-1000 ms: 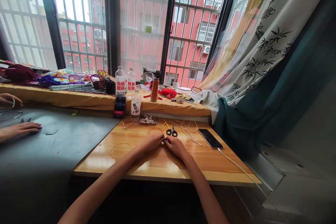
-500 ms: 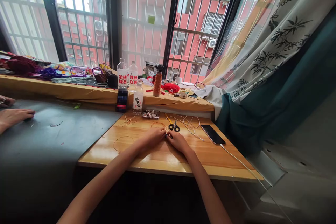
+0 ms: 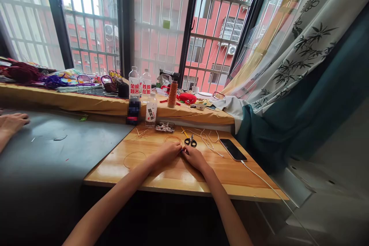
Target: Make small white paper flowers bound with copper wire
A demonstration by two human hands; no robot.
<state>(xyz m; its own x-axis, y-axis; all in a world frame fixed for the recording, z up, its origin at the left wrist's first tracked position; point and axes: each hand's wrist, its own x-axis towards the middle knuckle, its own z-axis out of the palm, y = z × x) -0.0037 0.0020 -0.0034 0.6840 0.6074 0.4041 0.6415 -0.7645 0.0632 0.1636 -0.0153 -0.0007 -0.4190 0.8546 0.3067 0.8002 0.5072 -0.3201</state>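
My left hand [image 3: 169, 151] and my right hand [image 3: 194, 157] meet over the wooden table, fingertips pinched close together. Between them is a small dark or bluish bit, too small and covered to name. Thin orange cord [image 3: 172, 138] lies in loops just beyond my left fingers and runs up to them; whether they grip it is hidden. Scissors with black handles [image 3: 190, 142] rest right behind my right hand, beside a yellow pencil-like stick [image 3: 184, 132]. A single loop of thin cord [image 3: 124, 160] lies left of my left forearm.
White cords [image 3: 208, 142] and a phone [image 3: 233, 149] on a charging cable lie to the right. At the back stand a clear tray of small pieces [image 3: 165, 127], bottles [image 3: 151, 112] and an orange thread cone [image 3: 172, 95]. Another person's hand [image 3: 13, 123] is over the grey surface at left.
My two hands stay pinched together in nearly the same spot. The other person's hand at the left has drawn back toward the left edge. The view has tilted slightly.
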